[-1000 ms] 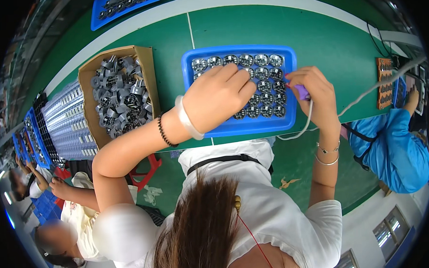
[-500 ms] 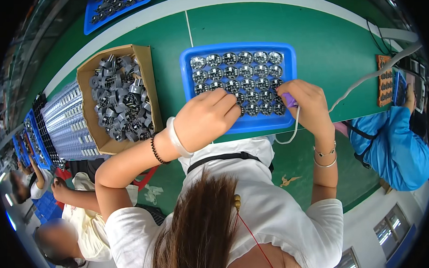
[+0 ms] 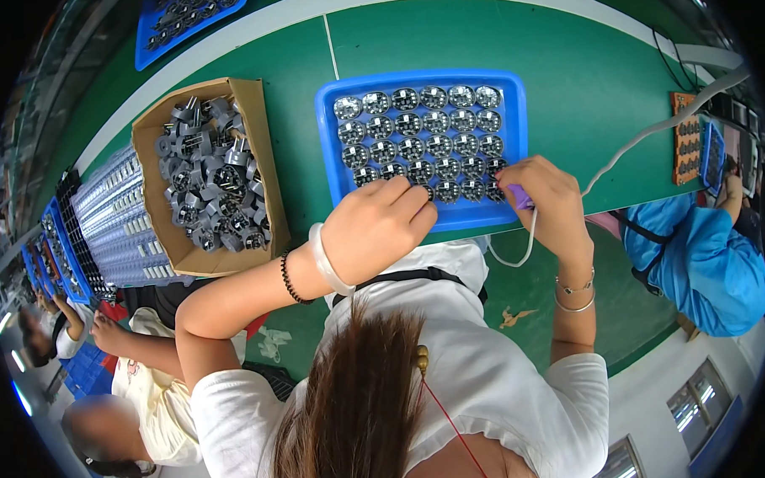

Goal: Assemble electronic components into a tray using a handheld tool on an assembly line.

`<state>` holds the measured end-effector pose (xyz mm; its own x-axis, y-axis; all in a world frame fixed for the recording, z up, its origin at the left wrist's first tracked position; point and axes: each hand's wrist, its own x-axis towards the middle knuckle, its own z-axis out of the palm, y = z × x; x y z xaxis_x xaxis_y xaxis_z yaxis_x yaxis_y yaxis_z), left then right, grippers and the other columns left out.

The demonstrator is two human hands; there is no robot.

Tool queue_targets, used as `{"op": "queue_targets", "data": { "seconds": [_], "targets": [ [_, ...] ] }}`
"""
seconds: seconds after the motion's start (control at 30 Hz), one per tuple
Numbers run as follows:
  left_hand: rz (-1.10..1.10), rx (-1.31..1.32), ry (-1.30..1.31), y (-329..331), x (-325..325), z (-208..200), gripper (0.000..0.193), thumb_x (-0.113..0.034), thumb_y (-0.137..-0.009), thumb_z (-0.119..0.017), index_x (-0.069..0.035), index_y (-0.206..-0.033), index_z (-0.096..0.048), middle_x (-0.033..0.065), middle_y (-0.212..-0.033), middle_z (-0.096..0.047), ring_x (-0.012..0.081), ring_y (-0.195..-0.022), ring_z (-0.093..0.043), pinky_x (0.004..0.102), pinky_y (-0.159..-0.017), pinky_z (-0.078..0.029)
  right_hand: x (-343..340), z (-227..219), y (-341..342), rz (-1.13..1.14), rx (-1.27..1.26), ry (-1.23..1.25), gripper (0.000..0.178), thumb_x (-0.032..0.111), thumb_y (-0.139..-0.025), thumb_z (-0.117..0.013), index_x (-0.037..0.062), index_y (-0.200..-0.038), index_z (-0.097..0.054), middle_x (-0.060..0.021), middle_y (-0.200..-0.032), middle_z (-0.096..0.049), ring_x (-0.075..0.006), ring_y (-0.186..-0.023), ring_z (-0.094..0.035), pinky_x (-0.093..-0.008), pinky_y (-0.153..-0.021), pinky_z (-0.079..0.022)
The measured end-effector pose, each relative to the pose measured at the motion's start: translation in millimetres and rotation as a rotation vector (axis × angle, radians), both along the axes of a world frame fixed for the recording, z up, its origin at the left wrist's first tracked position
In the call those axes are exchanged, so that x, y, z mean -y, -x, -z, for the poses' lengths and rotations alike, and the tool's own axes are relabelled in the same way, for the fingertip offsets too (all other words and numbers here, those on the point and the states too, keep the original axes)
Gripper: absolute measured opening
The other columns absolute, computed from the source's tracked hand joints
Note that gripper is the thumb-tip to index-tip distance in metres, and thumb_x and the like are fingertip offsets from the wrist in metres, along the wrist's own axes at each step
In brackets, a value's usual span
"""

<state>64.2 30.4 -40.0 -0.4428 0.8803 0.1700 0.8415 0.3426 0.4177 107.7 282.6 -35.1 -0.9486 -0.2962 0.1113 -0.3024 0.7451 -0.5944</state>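
A blue tray [image 3: 323, 157] in front of me holds rows of round, shiny circuit-board parts [image 3: 433, 97]. My right hand [image 3: 551, 201] pinches a small purple piece [image 3: 520, 197] that has a white cable [image 3: 530, 237] hanging from it. Its fingertips are at the tray's near right corner, beside the parts there. Over the tray's near left side, my left hand [image 3: 380, 226] is closed with its fingers curled down. The back of that hand hides its fingertips and anything they may hold, along with some of the nearest parts.
Left of the tray stands a cardboard box [image 3: 272, 171] heaped with grey plug-like parts [image 3: 216, 173]. Clear plastic trays [image 3: 116, 214] lie beyond it. At the right are a grey cable [image 3: 649, 139] and an orange panel [image 3: 685, 144]. Co-workers sit on both sides.
Both hands have come slightly nearer to me over the tray, uncovering more of the parts. My right hand keeps its hold on the purple piece. The whole view has shifted a little.
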Motion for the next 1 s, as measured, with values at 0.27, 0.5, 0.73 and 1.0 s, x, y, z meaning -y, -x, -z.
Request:
{"op": "queue_targets", "data": {
  "seconds": [0.27, 0.5, 0.73, 1.0],
  "targets": [
    [-0.029, -0.031, -0.055, 46.8, -11.6, -18.4, 0.011, -0.009, -0.072, -0.067, -0.005, -0.081, -0.061, 0.0046, -0.080, -0.057, 0.0219, -0.072, -0.058, 0.0323, -0.062, -0.050, 1.5, 2.3, 2.0, -0.013, -0.032, 0.009, 0.019, -0.008, -0.067, -0.069, 0.0014, -0.079, -0.058, -0.0096, -0.079, -0.066, -0.0262, -0.075, -0.066, -0.0325, -0.062, -0.051],
    [-0.067, -0.110, -0.182, 86.9, -60.9, 3.4, 0.005, -0.011, -0.069, -0.061, -0.008, -0.072, -0.062, 0.0059, -0.075, -0.059, 0.0215, -0.076, -0.059, 0.0348, -0.065, -0.049, -13.7, 9.2, 2.5, 0.264, -0.064, 0.454, 0.034, -0.002, -0.077, -0.069, 0.0033, -0.105, -0.050, -0.0112, -0.098, -0.057, -0.0195, -0.088, -0.059, -0.0309, -0.071, -0.050],
    [-0.002, -0.224, -0.129, 98.1, -87.7, 29.6, 0.003, -0.012, -0.065, -0.065, -0.010, -0.066, -0.064, 0.0039, -0.074, -0.059, 0.0196, -0.076, -0.059, 0.0321, -0.067, -0.046, -12.9, 25.4, 31.2, 0.378, -0.010, 0.844, 0.058, -0.009, -0.078, -0.063, 0.0031, -0.127, -0.035, -0.0121, -0.115, -0.046, -0.0236, -0.109, -0.053, -0.0381, -0.099, -0.043],
    [-0.010, -0.197, -0.264, 96.7, -90.2, 17.7, 0.007, -0.017, -0.069, -0.068, -0.011, -0.069, -0.064, 0.0012, -0.075, -0.057, 0.0180, -0.077, -0.056, 0.0315, -0.067, -0.044, -12.0, 28.5, 43.2, 0.255, -0.192, 0.596, 0.055, -0.011, -0.075, -0.069, 0.0008, -0.122, -0.043, -0.0130, -0.118, -0.046, -0.0253, -0.112, -0.055, -0.0363, -0.097, -0.048]
  ]
}}
